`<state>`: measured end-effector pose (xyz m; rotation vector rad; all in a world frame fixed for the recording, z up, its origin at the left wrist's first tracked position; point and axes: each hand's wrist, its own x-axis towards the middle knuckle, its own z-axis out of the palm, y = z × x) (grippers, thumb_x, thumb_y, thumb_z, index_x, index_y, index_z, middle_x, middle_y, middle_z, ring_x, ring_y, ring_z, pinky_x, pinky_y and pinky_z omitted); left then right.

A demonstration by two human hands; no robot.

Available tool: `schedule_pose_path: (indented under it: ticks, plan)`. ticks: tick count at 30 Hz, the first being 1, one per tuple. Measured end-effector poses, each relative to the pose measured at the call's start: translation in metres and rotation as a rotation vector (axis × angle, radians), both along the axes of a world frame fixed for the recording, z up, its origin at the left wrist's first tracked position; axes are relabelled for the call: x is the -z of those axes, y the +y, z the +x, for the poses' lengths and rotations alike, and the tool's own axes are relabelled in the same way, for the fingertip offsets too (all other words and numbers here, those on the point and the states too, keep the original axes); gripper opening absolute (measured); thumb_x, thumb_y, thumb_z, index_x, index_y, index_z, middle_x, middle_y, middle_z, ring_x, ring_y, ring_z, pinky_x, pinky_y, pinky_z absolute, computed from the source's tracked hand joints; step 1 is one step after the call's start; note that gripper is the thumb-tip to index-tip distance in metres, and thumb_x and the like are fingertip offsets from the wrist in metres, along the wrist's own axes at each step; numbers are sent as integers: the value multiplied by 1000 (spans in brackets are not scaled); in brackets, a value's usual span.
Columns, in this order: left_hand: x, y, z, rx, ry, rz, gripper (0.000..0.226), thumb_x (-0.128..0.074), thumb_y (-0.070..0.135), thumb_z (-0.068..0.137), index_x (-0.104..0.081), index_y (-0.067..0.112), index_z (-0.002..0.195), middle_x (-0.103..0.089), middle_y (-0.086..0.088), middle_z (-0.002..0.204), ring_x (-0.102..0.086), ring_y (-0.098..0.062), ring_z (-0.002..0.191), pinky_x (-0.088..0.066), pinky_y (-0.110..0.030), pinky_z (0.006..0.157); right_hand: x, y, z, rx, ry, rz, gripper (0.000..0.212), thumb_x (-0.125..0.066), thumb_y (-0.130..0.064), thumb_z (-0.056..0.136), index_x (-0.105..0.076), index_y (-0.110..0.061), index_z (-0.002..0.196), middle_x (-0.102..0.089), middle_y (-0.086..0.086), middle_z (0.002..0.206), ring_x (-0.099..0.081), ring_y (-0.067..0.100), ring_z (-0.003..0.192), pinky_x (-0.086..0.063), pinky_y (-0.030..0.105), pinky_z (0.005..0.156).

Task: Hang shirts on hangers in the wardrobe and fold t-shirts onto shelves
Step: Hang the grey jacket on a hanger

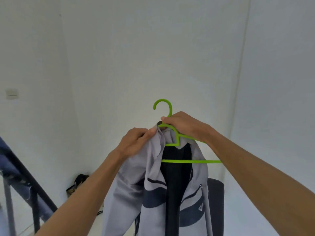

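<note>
Nearest, the grey jacket [153,193] hangs lengthwise downward, open front facing the camera. Left hand [136,142] pinches its collar; right hand [184,126] has its grip clenched round the green hanger [177,138], hook up, bar level. Beyond stands the white wall [153,57].

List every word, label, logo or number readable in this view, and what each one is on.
No text can be read.
Grey jacket: a small white emblem on the chest, too small and blurred to make out.
Green hanger: no marking visible.
Wall switch: no legible label.
</note>
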<state>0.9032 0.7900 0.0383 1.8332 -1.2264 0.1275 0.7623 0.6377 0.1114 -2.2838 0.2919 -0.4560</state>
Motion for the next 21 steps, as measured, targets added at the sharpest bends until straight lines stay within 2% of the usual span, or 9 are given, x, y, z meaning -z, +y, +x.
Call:
schedule_pose_path:
  ticks: [2,6,8,10,12,15,17,19,21]
  plan:
    - [-6,-1,0,43,-4,-50,62,-44,68,93,-27,17,61,-26,6,57,-25,-12,56,-21,-33,58,-3,-12,-8,-95,56,52,27,-57,-29,92,-76,-11,89,-74,6,94,-63,16,84,-50,34,85]
    - [-18,-6,-2,98,-65,-54,70,-47,68,91,-30,8,60,-24,-1,60,-23,-15,58,-19,-34,56,8,-34,-13,-181,27,169,11,-56,-8,90,-66,-14,89,-65,2,84,-59,16,76,-50,27,71]
    - [-22,-8,-3,105,-73,-45,74,-48,70,90,-35,4,60,-26,-2,61,-24,-16,59,-20,-35,56,11,-44,-16,-233,43,197,12,-60,-3,94,-56,-15,95,-62,1,78,-56,14,67,-49,26,63]
    - [-26,-11,-3,103,-86,-45,74,-49,70,89,-34,4,59,-25,-2,61,-24,-16,58,-19,-35,56,14,-56,-19,-249,85,165,28,-70,-3,89,-50,-13,105,-64,5,82,-57,18,72,-51,33,69]
    - [-30,-14,-5,87,-104,-56,72,-50,69,87,-30,6,59,-23,-1,59,-22,-14,57,-19,-34,55,17,-67,-18,-198,171,38,48,-75,5,78,-47,-11,112,-66,10,93,-59,23,78,-52,41,71]
    - [-35,-17,-8,85,-145,-58,72,-50,70,87,-28,8,58,-23,2,56,-22,-12,54,-18,-32,54,27,-67,-14,-45,331,-500,56,-77,-9,64,-54,-15,115,-66,7,104,-64,21,86,-58,40,72]
    - [-37,-17,-8,63,-180,-33,73,-49,72,86,-28,8,58,-23,3,54,-22,-12,52,-19,-31,54,37,-67,-16,26,410,-629,36,-74,-14,70,-59,-12,102,-65,4,91,-62,21,76,-53,32,63]
    - [-38,-15,-6,37,-195,-26,75,-48,76,84,-28,9,57,-23,4,53,-23,-13,52,-20,-33,55,48,-74,-19,96,475,-662,19,-72,-16,73,-60,-12,88,-64,4,79,-59,18,63,-46,26,52]
    - [-38,-8,-2,19,-193,-40,75,-48,77,84,-27,10,57,-23,4,53,-22,-13,52,-20,-33,55,57,-88,-23,166,506,-641,10,-66,-13,70,-61,-12,79,-68,8,74,-63,21,57,-46,25,46]
